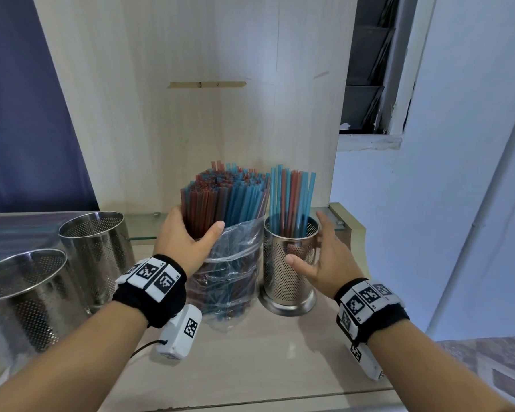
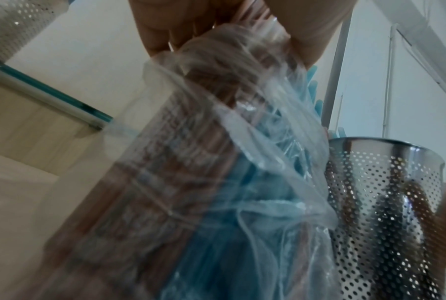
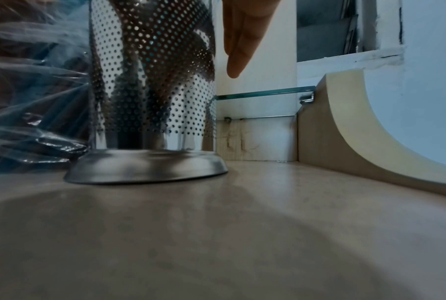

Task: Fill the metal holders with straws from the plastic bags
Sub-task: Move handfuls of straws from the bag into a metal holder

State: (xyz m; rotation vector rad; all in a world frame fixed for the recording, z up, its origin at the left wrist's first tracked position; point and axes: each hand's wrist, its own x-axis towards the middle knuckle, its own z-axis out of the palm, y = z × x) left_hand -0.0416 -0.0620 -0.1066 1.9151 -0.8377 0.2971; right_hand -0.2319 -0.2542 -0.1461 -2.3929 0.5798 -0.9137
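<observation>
A clear plastic bag [image 1: 232,269] of red and blue straws [image 1: 223,197] stands upright on the counter. My left hand [image 1: 192,236] grips the straw bundle just above the bag's rim, thumb in front and fingers behind. In the left wrist view the bag [image 2: 191,182] fills the frame under my fingers [image 2: 165,26]. Right of the bag stands a perforated metal holder [image 1: 286,281] with a small bunch of straws [image 1: 290,197] in it. My right hand [image 1: 321,251] is spread beside this holder [image 3: 152,91], fingers [image 3: 239,40] straight and just off its wall.
Two empty perforated metal holders [image 1: 98,248] [image 1: 24,298] stand at the left of the counter [image 3: 242,223]. A wooden back panel [image 1: 191,99] rises behind the straws, with a glass shelf edge [image 3: 265,94] low on it. The counter's raised side [image 3: 344,121] curves up on the right.
</observation>
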